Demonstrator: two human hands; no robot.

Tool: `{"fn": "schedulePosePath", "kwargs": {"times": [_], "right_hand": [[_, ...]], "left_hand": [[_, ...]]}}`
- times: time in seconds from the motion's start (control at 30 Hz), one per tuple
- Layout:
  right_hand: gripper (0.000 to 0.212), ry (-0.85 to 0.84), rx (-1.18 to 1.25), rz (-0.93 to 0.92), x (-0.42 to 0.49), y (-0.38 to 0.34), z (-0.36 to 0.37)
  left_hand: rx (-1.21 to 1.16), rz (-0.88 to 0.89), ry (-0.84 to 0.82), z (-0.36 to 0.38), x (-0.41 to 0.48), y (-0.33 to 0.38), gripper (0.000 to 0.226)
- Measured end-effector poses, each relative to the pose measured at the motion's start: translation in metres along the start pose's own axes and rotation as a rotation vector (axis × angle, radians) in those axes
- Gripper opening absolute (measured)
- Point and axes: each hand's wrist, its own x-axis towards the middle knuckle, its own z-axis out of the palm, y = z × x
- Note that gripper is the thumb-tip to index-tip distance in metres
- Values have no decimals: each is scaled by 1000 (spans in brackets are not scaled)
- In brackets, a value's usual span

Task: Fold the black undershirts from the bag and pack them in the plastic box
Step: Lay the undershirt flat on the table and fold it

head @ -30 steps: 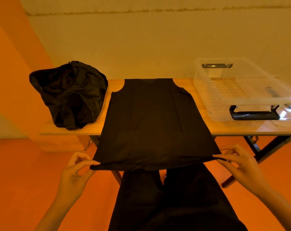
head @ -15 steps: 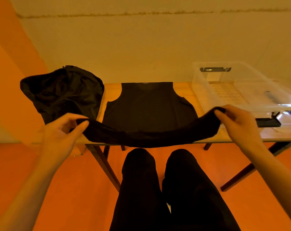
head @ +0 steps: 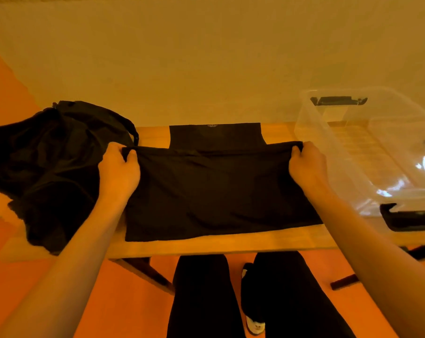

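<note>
You are pinching the black undershirt (head: 218, 191) at its folded-over hem corners, left hand (head: 120, 172) and right hand (head: 307, 167) taking one each. It is lying flat on the table (head: 231, 242), long axis running left-right. The plastic box (head: 328, 142) is sitting nearer your right hand.

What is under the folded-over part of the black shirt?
The black undershirt hides its own upper half there. Only the neck end peeks out past the hem, which the left hand and right hand grip. The rest is covered.
</note>
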Motion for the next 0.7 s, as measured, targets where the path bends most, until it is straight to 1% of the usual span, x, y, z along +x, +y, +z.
{"fn": "schedulePosePath", "kwargs": {"times": [0.1, 0.2, 0.37, 0.5, 0.6, 0.7], "right_hand": [[34, 16, 10, 54, 21, -5, 14], [36, 31, -13, 59, 41, -9, 27], [39, 31, -28, 63, 66, -5, 44], [40, 38, -53, 32, 74, 6, 48], [34, 52, -56, -38, 79, 11, 49], [30, 70, -80, -61, 84, 12, 49]], "left_hand": [[-2, -47, -5, 23, 15, 3, 27], [-4, -86, -57, 41, 29, 4, 28], [17, -72, -143, 54, 50, -14, 38], [-9, -55, -177, 57, 56, -25, 36], [-43, -54, -179, 57, 65, -31, 35], [-23, -23, -162, 57, 76, -33, 28]]}}
